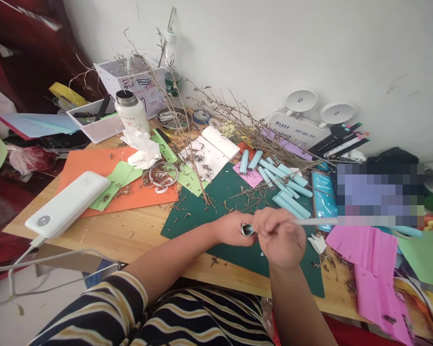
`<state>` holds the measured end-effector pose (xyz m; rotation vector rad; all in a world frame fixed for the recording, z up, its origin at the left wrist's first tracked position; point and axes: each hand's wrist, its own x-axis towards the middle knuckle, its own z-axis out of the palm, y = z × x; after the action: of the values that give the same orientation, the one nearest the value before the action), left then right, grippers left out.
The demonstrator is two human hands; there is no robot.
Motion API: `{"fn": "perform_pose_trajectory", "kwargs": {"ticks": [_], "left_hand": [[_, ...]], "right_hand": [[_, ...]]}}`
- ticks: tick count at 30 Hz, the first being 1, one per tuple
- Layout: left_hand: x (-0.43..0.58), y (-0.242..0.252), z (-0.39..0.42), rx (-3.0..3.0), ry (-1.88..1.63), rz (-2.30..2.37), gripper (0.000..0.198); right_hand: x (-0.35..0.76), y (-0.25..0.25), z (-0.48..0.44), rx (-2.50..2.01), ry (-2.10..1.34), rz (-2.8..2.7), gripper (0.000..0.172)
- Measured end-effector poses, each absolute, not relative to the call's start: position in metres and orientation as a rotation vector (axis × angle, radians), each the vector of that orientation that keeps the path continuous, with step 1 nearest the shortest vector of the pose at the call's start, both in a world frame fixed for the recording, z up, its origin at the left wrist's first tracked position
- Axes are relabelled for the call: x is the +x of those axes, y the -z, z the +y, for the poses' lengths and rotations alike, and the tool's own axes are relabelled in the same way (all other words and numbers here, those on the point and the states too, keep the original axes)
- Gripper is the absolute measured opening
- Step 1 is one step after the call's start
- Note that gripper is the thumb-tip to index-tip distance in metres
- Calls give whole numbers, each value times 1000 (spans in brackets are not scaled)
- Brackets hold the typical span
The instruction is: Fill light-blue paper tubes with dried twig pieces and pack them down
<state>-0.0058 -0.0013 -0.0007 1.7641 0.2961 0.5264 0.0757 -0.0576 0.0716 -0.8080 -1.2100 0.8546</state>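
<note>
My left hand (233, 228) is closed around a small rolled paper tube (247, 229), whose hollow end shows between the fingers. Right beside it, my right hand (283, 238) is a closed pinch at the tube's other side. From its fingers a thin whitish strip (312, 221) runs out to the right; whether it is tape or a stick I cannot tell. Both hands are above the dark green cutting mat (223, 190). Just beyond them lie several light blue paper tubes (292, 204), some on a pink sheet (250, 177).
Dry twigs (234, 115) stretch across the back, with leaf crumbs scattered about. A white power bank (68, 204) with a cable lies left on an orange sheet (144, 187). Behind stand an uncapped bottle (132, 113) and a white router (296, 127). Crumpled pink paper (368, 254) lies right.
</note>
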Motion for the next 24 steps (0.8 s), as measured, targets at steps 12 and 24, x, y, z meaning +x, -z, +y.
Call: {"fn": "perform_pose_trajectory", "kwargs": {"ticks": [12,24], "left_hand": [[-6,0,-2,1816,-523,300,6],[-5,4,-1,1799,-564,313,10]], "right_hand": [[78,-77,-65,-735,-812,-1244,27],[81,-86,-65,-638,-807,-1223,34]]}}
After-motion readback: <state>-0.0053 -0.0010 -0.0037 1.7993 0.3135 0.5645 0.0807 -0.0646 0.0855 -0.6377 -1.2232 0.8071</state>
